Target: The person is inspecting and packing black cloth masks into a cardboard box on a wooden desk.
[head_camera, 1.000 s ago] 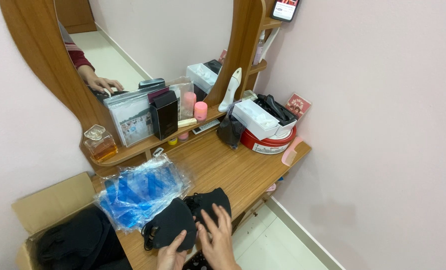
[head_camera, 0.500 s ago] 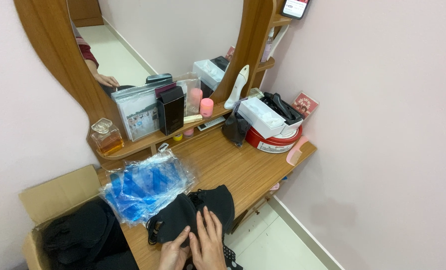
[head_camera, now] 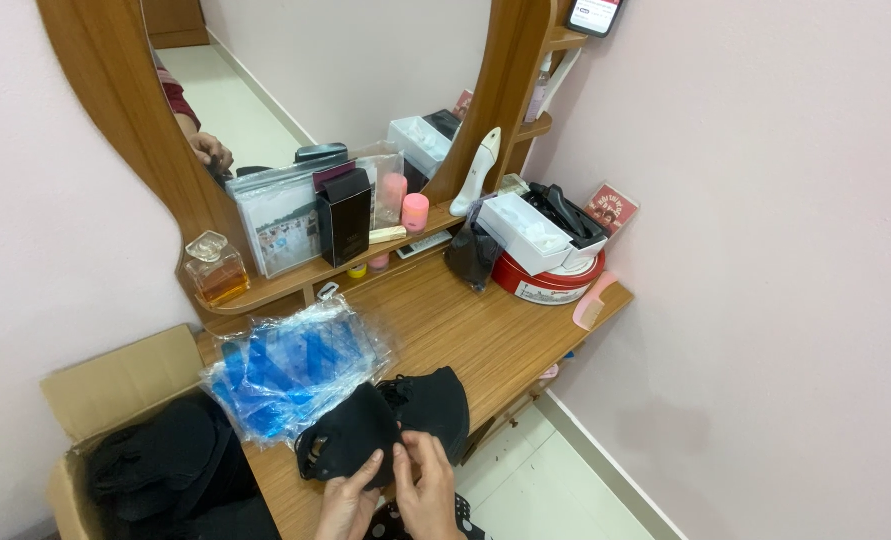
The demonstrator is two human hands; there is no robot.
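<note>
A wooden dressing table (head_camera: 485, 330) carries a black cloth (head_camera: 385, 420) at its front edge, a clear bag of blue items (head_camera: 290, 365) beside it, a red round tin (head_camera: 550, 283) and a pink comb (head_camera: 593, 303) at the far end

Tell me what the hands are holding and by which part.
Both hands, left hand and right hand, pinch the black fabric piece at its near edge, as it lies on the wooden table.

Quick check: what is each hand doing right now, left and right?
Left hand: fingers pinching the near edge of the black fabric piece on the wooden dressing table.
Right hand: pinching the same black fabric piece beside it.
</note>
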